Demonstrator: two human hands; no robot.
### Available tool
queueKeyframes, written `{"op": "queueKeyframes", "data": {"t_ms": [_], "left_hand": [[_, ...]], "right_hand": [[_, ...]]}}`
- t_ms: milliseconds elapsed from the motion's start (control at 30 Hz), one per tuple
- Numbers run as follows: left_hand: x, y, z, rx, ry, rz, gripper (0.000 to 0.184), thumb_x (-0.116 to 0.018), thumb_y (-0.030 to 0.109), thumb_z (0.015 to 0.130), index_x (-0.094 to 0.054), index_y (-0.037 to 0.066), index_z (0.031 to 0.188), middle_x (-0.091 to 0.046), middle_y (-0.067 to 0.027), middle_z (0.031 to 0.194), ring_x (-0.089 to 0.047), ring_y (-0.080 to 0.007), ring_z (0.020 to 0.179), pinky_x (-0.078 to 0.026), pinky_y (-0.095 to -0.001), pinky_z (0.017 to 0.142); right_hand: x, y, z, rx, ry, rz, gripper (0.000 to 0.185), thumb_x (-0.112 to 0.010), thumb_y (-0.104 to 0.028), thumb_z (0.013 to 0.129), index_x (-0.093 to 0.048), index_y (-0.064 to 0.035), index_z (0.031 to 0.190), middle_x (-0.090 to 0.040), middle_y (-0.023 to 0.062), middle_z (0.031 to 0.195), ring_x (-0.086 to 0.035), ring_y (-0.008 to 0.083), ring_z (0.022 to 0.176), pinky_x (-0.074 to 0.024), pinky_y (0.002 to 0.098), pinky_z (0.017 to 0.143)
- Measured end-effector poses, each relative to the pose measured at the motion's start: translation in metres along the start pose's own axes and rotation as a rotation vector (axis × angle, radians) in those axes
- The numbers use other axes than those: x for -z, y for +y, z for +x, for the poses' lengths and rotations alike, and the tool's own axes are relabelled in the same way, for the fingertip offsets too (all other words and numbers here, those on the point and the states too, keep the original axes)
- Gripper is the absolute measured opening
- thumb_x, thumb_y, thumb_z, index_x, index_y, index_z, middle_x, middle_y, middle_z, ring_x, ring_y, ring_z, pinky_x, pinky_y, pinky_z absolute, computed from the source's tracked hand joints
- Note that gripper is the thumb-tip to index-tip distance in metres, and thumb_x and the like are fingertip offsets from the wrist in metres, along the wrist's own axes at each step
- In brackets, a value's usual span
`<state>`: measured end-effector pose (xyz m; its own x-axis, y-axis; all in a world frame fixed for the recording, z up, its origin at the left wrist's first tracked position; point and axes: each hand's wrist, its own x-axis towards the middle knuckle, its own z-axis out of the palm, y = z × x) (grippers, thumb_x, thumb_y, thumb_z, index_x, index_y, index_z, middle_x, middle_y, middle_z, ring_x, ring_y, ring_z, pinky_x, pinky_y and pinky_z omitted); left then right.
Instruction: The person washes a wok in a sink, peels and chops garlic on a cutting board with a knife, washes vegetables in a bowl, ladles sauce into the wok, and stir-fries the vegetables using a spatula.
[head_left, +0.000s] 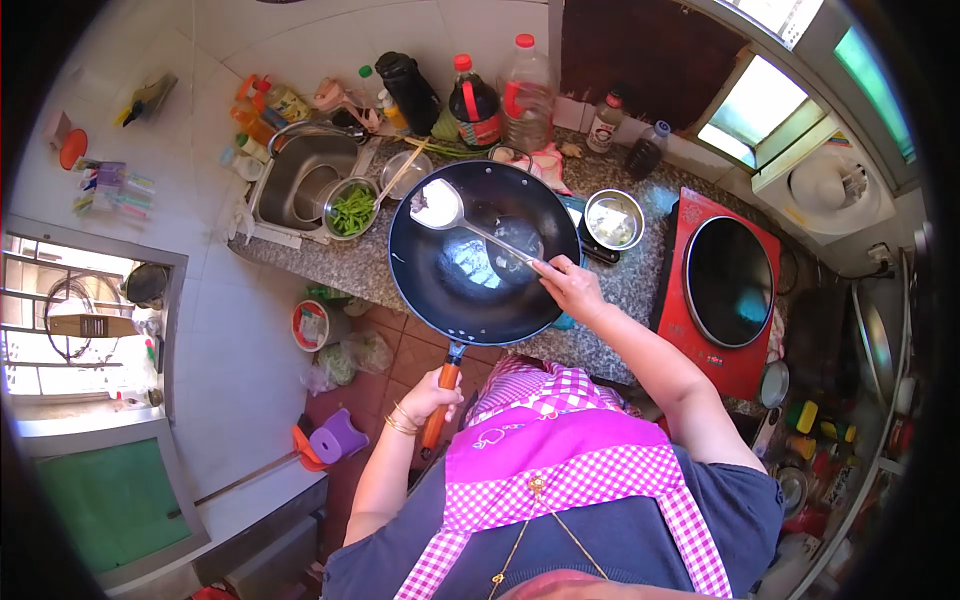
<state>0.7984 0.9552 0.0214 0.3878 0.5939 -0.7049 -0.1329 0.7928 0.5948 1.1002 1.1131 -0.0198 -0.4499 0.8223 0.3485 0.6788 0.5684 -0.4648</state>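
Partly covered wok handle (433, 432), left grip (436, 392) wrapped round it, right grip (572, 288) clasping spatula (437, 205)

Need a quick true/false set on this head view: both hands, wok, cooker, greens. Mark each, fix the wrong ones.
1. The left hand grips the wok by its handle. True.
2. The right hand is empty. False: it holds a spatula.
3. The wok sits on the red cooker. False: it is apart from the cooker.
4. Green vegetable pieces are in a bowl by the sink. True.
5. The apron is solid blue. False: it is pink, partly checked.
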Motion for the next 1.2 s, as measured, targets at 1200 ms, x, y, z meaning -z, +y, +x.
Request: {"op": "queueKeyframes", "data": {"t_ms": [1200], "left_hand": [[0.019,-0.014,0.009,0.030,-0.186,-0.260,0.028,-0.062,-0.001,0.076,-0.043,0.010,0.094,-0.049,-0.0038,0.063,-0.051,-0.0149,0.045,-0.043,-0.0278,0.045]], "right_hand": [[0.228,0.036,-0.075,-0.002,-0.155,-0.825,0.026,-0.059,-0.014,0.075,-0.067,-0.0150,0.100,-0.052,-0.0003,0.085,-0.053,0.0143,0.070,-0.0453,0.0285,0.060]]}}
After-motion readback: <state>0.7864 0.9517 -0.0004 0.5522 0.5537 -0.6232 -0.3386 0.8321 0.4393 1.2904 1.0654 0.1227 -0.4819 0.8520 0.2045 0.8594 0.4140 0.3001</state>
